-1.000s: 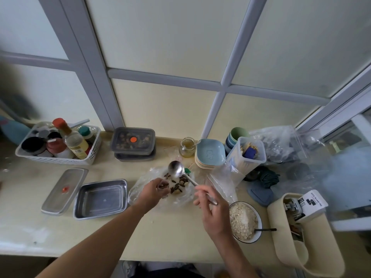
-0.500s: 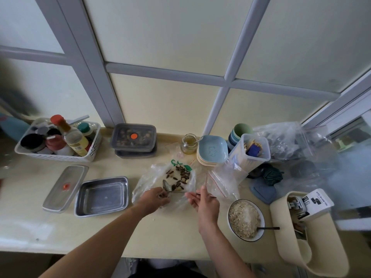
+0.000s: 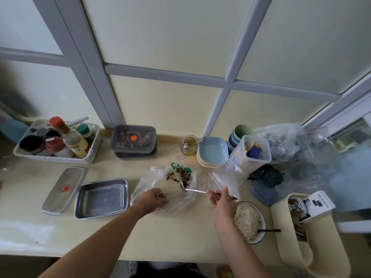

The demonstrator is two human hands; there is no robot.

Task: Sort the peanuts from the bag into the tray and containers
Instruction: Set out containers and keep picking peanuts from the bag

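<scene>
Curled left hand fingers bunch the near edge of the clear bag; the right hand pinches a spoon, its bowl among the peanuts inside. Limp plastic could snag or slip, scattering nuts on the surface short of the steel tray.

The plastic bag lies on the counter at mid-frame, with peanuts in its upper right part. The spoon reaches into the bag from the right. Just left of the bag sits the metal tray, with a lid beside it, further left. Behind them are a basket of bottles at the left and two stacked lidded containers to its right. A bowl sits at the bag's lower right.
</scene>
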